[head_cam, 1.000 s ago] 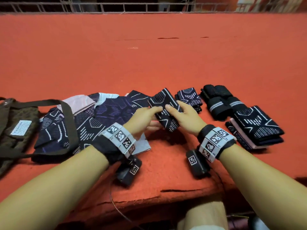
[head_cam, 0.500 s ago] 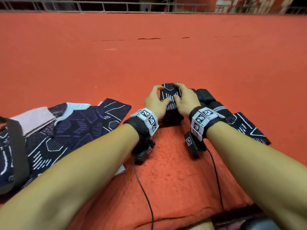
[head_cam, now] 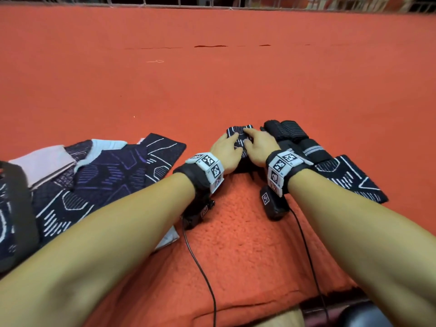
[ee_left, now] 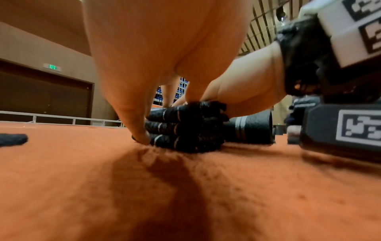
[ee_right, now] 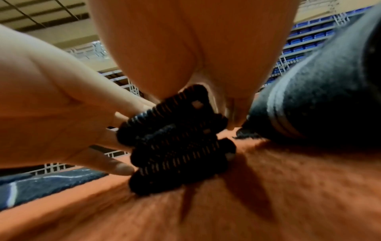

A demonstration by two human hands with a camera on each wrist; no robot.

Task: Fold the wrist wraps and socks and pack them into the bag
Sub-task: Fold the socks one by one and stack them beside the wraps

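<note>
A small stack of folded dark patterned socks (head_cam: 237, 130) lies on the orange mat. In the left wrist view the stack (ee_left: 185, 127) shows three layers; it appears in the right wrist view too (ee_right: 177, 146). My left hand (head_cam: 227, 147) and right hand (head_cam: 257, 147) both lie over it, fingers flat on top, pressing down. My left thumb (ee_left: 142, 137) touches its near side. Rolled black wrist wraps (head_cam: 290, 134) sit right beside the stack, close to my right thumb (ee_right: 237, 114). An unfolded pile of dark and pink socks (head_cam: 94, 175) lies to the left.
A dark bag strap (head_cam: 16, 208) crosses the sock pile at the left edge; the bag's body is out of view. Another folded patterned sock (head_cam: 349, 178) lies under my right wrist. The orange mat (head_cam: 212, 86) stretches far ahead to a metal railing (head_cam: 165, 1).
Both hands carried the folded sock from in front of me forward and right, set it down beside the wrist wraps, and now press it flat. The view has shifted right.
</note>
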